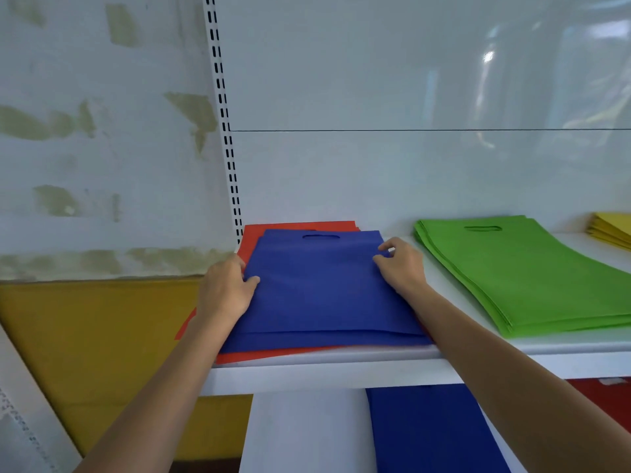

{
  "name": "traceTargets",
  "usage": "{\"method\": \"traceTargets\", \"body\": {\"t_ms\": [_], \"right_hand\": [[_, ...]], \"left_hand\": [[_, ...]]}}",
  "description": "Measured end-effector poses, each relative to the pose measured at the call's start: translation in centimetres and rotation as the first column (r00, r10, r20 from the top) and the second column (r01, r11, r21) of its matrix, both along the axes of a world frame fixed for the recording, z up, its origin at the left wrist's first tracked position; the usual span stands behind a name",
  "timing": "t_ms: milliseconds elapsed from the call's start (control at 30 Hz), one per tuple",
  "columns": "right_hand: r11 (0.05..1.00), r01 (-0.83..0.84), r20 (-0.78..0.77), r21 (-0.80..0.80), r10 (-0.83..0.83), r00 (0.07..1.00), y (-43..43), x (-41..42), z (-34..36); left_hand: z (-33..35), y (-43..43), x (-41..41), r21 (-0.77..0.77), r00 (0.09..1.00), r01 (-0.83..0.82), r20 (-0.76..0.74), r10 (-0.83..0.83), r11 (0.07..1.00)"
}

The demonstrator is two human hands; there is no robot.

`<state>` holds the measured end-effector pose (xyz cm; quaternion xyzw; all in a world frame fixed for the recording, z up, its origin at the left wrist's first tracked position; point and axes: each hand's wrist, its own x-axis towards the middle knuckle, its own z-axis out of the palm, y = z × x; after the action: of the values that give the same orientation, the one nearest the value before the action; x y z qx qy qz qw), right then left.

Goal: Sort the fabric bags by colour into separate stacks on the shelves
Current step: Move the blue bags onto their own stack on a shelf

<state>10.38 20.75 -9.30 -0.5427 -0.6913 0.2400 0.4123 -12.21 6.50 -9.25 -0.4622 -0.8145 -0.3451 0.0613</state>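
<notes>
Both hands are on the blue bags (317,291). The left hand (223,290) grips their left edge, thumb on top, fingers curled round the side. The right hand (403,268) pinches the right edge near the far corner, thumb and forefinger bent onto the fabric. Blue bags: a few layers, slightly fanned, handle cut-out toward the back wall, lying flat on the red bags (300,226), which stick out at the back, left and front. That pile sits at the left end of the white shelf (341,370), just beside the slotted upright (225,131). Right of it, apart: green stack (519,278), then yellow stack (611,233) at the frame edge. One level down: lower blue bag (426,431), lower red bag (604,401) to its right
</notes>
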Motion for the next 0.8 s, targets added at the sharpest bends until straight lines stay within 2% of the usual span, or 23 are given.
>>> {"method": "traceTargets", "body": {"t_ms": [67,233,300,367,533,667,800], "right_hand": [[1.000,0.004,0.048,0.006,-0.004,0.999,-0.1,0.0,0.1],[0.982,-0.031,0.318,0.184,-0.030,0.948,-1.0,-0.4,0.5],[0.966,-0.039,0.365,0.254,-0.059,0.929,-1.5,-0.6,0.6],[0.950,-0.040,0.357,0.311,-0.078,0.931,-1.9,-0.6,0.7],[0.933,-0.067,0.310,0.354,-0.049,0.950,-2.4,-0.4,1.5],[0.903,-0.095,0.262,0.418,-0.020,0.965,-3.6,0.0,3.6],[0.885,-0.042,0.137,0.464,-0.025,0.990,-4.4,2.3,5.3]], "left_hand": [[0.2,0.2,-0.1,-0.031,1.000,-0.011,0.008,0.011,0.999],[1.4,0.1,-0.3,-0.203,0.996,0.048,0.078,-0.033,0.978],[2.2,-0.1,-0.3,-0.248,0.991,0.075,0.130,-0.044,0.966],[2.6,-0.5,-0.1,-0.251,0.993,0.079,0.109,-0.053,0.965],[1.7,-1.6,0.6,-0.017,0.995,0.069,0.073,-0.067,0.997],[2.1,-2.0,0.7,0.066,0.997,0.068,-0.053,-0.064,0.996],[3.7,-2.3,2.4,0.178,0.992,0.109,-0.076,-0.097,0.978]]}}
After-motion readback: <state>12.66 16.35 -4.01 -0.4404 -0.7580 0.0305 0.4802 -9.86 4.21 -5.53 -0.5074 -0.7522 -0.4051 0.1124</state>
